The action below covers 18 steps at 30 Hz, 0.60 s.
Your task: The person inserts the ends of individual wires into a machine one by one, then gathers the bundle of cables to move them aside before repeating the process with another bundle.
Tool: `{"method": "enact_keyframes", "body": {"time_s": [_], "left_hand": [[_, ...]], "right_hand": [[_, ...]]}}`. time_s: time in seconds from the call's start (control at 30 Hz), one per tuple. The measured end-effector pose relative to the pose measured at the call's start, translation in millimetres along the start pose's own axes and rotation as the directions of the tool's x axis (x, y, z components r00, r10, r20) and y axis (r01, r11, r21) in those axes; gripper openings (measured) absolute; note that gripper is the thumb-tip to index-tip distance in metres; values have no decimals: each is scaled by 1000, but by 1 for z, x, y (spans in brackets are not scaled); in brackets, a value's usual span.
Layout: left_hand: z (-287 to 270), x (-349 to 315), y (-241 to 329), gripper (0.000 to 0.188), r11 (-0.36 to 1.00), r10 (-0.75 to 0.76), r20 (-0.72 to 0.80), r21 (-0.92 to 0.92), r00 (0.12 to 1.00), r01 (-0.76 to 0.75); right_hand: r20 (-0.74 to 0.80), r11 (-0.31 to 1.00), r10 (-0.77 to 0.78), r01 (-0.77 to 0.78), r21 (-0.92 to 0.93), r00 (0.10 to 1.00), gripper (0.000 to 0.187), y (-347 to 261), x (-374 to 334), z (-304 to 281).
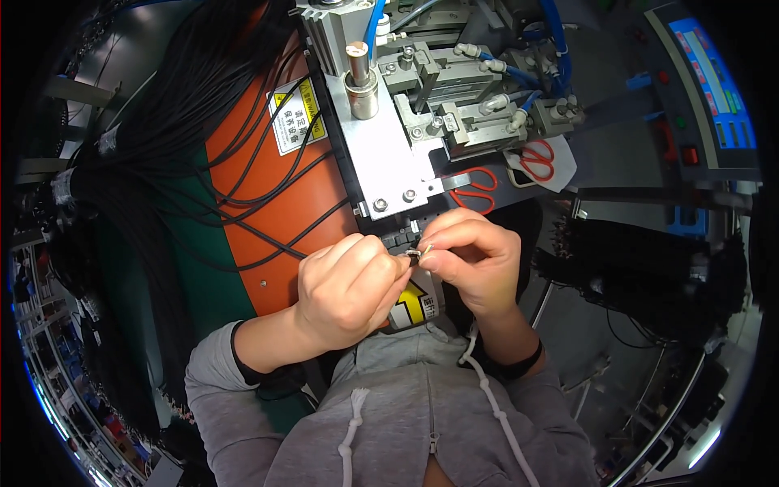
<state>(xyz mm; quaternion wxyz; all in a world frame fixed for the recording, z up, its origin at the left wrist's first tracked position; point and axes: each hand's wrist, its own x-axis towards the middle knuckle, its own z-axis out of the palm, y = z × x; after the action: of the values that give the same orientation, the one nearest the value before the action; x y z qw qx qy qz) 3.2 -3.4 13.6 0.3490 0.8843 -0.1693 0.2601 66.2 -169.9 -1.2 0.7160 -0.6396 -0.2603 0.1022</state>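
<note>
My left hand (347, 286) is closed in a fist, its thumb and forefinger pinched at the end of a black cable (286, 250) that runs in from the left and disappears behind the knuckles. Short thin wires (416, 253), pale and yellowish, poke out between the two hands. With thumb and forefinger, my right hand (477, 258) pinches these wires. Just beyond the fingertips stands the front of a machine with a bright metal plate (377, 154). The fingers hide most of the cable end.
A thick bundle of black cables (174, 122) lies over the orange and green surface at left. Pneumatic cylinders (479, 130) with blue hoses fill the back. Red-handled scissors (477, 191) lie right of the plate. A control screen (714, 85) stands far right, above more hanging black cables (641, 268).
</note>
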Motion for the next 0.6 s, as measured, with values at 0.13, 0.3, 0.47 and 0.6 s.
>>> {"method": "enact_keyframes", "body": {"time_s": [0.13,0.3,0.47,0.6], "left_hand": [[-2,-1,2,14,977,62,15,202,998,-63],[-3,2,1,19,965,97,82,237,992,-114],[4,-2,-2,27,967,101,34,232,994,-106],[3,-3,2,31,935,127,93,321,987,-151]], "right_hand": [[9,847,-319,290,-446,948,11,-5,0,2],[77,904,12,22,-428,997,13,-11,0,-13],[75,875,433,-439,204,898,12,0,-6,-21],[123,805,517,-530,267,847,10,5,-4,-27]]}}
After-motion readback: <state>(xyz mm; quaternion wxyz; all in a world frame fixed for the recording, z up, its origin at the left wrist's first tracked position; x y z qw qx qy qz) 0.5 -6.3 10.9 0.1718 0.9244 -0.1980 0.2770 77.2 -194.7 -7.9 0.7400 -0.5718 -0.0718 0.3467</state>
